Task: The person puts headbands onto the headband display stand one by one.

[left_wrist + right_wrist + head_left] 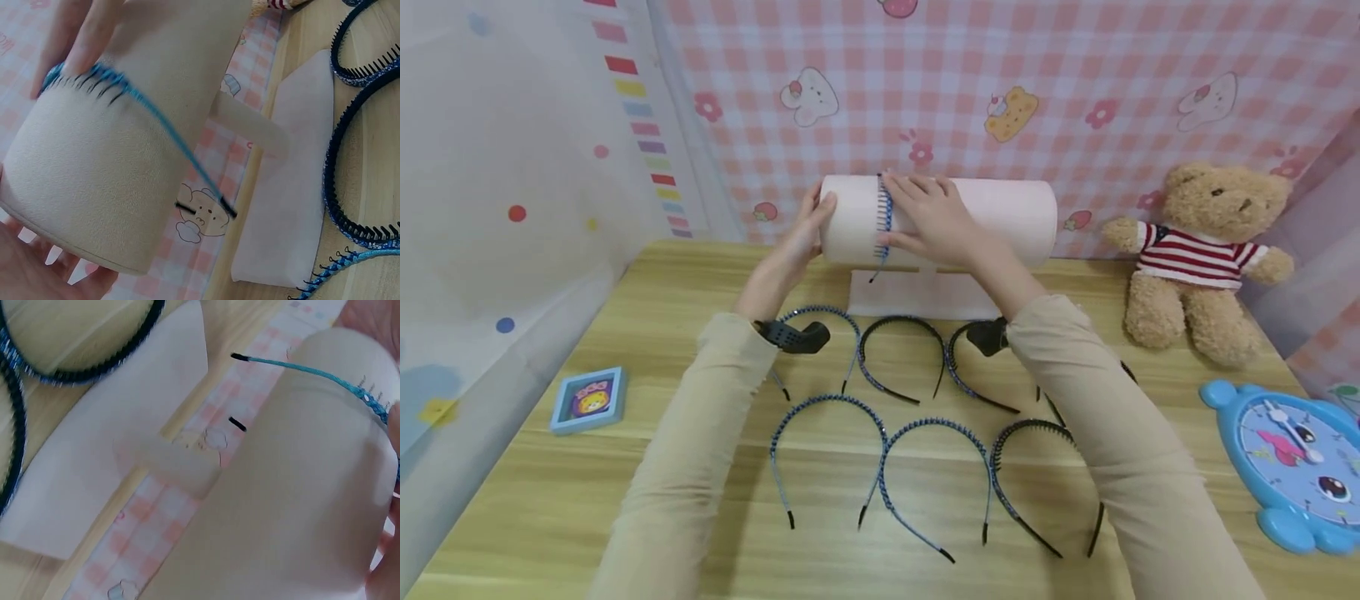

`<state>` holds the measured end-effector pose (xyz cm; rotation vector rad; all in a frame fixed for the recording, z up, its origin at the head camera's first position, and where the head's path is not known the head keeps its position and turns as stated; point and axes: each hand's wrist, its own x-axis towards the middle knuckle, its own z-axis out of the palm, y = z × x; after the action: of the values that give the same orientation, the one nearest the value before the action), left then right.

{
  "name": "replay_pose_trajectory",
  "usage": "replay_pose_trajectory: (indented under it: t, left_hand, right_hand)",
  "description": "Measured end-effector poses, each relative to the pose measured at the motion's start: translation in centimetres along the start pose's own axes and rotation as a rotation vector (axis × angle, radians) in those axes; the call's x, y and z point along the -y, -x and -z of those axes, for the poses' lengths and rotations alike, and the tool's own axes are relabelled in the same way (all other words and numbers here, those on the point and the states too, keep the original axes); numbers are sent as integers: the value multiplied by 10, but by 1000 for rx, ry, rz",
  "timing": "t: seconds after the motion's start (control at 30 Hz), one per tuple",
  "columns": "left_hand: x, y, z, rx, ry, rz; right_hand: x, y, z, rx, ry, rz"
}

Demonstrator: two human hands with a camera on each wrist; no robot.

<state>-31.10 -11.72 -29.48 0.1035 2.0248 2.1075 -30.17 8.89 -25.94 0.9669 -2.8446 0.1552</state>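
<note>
A blue braided headband (885, 212) with comb teeth sits over a white padded roll (1007, 218), near its left end. The roll is raised on a stand with a flat white base (917, 293). My right hand (936, 218) lies over the roll, its fingertips and thumb touching the headband from the right. At the roll's left end my left hand (797, 233) touches the end face with its fingers. In the left wrist view the headband's teeth (94, 87) face the roll's left end, and one dark tip (228, 207) hangs free below.
Several blue and black headbands (827, 400) lie in two rows on the wooden table (700, 542). A small blue frame (587, 402) is at the left. A teddy bear (1202, 258) and a blue toy clock (1292, 458) stand at the right. Checked cloth (887, 100) hangs behind.
</note>
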Motion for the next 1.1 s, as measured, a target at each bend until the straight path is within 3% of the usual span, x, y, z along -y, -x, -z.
replay_pose_trajectory:
  t: [0.37, 0.67, 1.1]
  left_hand:
    - [-1, -1, 3, 46, -70, -9]
    - [0, 2, 4, 111, -41, -23]
    - [-1, 3, 0, 44, -61, -22]
  right_hand:
    - [22, -22, -8, -2, 75, 27]
    - [32, -34, -8, 45, 86, 21]
    - [34, -36, -7, 77, 150, 17]
